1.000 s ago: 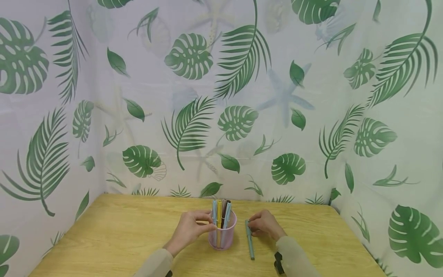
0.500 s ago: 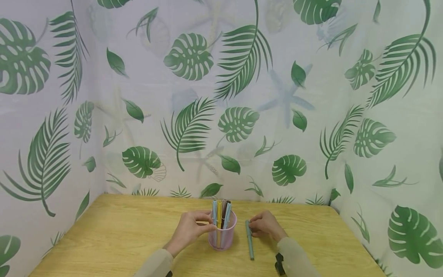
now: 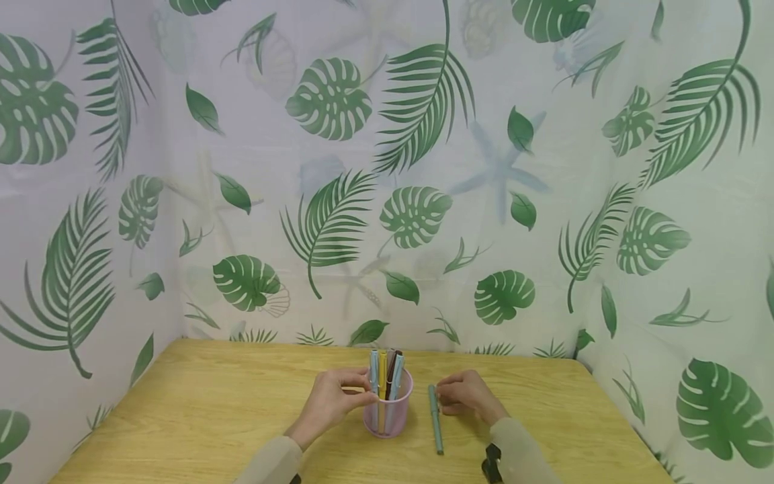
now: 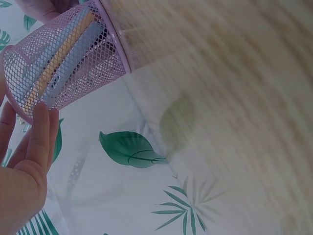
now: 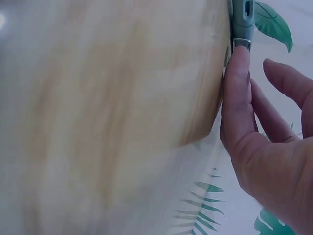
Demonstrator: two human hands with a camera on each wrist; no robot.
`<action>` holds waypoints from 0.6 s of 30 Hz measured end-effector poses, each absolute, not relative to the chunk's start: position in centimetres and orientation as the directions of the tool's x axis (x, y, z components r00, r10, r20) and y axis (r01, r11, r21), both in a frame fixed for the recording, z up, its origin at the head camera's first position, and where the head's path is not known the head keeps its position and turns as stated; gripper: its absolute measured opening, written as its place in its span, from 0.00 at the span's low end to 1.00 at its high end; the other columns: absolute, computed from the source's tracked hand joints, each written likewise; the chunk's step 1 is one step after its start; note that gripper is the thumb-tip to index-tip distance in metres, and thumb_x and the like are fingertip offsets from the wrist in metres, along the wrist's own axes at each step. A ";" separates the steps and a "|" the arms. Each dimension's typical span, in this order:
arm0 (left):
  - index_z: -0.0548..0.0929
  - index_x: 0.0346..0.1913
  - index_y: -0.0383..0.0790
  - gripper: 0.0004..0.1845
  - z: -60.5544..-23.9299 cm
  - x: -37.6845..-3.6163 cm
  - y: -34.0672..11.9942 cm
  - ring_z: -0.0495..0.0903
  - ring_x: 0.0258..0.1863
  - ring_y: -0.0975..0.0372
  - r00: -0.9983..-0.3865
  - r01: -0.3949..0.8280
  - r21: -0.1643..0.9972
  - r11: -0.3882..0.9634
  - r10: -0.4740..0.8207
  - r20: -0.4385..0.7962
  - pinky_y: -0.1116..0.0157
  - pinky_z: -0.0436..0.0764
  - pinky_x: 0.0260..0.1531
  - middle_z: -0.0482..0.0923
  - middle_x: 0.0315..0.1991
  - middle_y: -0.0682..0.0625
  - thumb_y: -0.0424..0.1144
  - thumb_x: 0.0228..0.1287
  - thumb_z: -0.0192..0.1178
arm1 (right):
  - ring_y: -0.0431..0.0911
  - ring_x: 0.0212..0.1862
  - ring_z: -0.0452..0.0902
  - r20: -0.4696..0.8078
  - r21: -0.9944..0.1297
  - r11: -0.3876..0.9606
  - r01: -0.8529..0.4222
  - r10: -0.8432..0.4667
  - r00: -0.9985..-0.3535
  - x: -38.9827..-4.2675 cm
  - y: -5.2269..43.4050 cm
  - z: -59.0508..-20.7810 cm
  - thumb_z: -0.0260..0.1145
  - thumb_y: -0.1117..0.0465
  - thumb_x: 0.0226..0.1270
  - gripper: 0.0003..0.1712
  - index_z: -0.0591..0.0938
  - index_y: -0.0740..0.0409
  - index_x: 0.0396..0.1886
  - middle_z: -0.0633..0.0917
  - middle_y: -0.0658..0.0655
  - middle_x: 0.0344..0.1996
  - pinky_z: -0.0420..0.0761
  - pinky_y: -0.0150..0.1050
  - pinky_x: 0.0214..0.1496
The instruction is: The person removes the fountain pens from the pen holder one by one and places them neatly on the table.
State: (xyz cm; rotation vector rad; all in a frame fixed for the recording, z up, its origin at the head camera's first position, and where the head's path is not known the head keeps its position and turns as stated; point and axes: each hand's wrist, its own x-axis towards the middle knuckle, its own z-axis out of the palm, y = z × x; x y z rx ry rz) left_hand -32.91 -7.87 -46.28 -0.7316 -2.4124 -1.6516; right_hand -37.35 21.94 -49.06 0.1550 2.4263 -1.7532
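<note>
A pink mesh pen cup (image 3: 396,417) stands upright on the wooden table with several pens (image 3: 383,376) in it, light blue, yellow, dark and brownish. My left hand (image 3: 326,403) grips the cup's rim from the left, and its fingers (image 4: 38,142) lie against the mesh in the left wrist view. To the right of the cup, a green pen (image 3: 437,427) lies lengthwise on the tabletop. My right hand (image 3: 468,395) is at its far end with relaxed fingers. In the right wrist view one fingertip (image 5: 239,56) meets the green pen (image 5: 243,22), while other fingers stand apart from it.
The wooden table (image 3: 211,410) runs back to a white curtain (image 3: 363,154) printed with green leaves, which also lines both sides. A dark wrist strap (image 3: 492,462) shows at the right sleeve.
My right hand has shifted slightly to the right, its fingers easing at the green pen. The left hand, the cup and the green pen stay in place.
</note>
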 end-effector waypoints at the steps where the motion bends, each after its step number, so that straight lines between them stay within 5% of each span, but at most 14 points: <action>1: 0.88 0.28 0.44 0.05 -46.3 -32.9 -7.9 0.80 0.58 0.46 -0.875 0.456 0.843 0.284 0.317 0.367 0.70 0.88 0.41 0.81 0.57 0.39 0.40 0.54 0.73 | 0.43 0.31 0.81 -0.171 -0.936 0.310 0.164 0.004 -0.985 -37.3 22.0 -49.1 0.67 0.69 0.63 0.16 0.82 0.75 0.48 0.85 0.60 0.30 0.90 0.38 0.32; 18: 0.89 0.29 0.42 0.04 -46.4 -31.7 -7.2 0.81 0.57 0.46 -0.884 0.449 0.851 0.272 0.277 0.378 0.70 0.88 0.40 0.81 0.56 0.38 0.37 0.52 0.74 | 0.49 0.39 0.85 -0.076 -0.972 0.223 0.068 -0.025 -0.997 -35.9 21.7 -47.5 0.64 0.68 0.66 0.17 0.79 0.78 0.50 0.86 0.69 0.42 0.90 0.44 0.42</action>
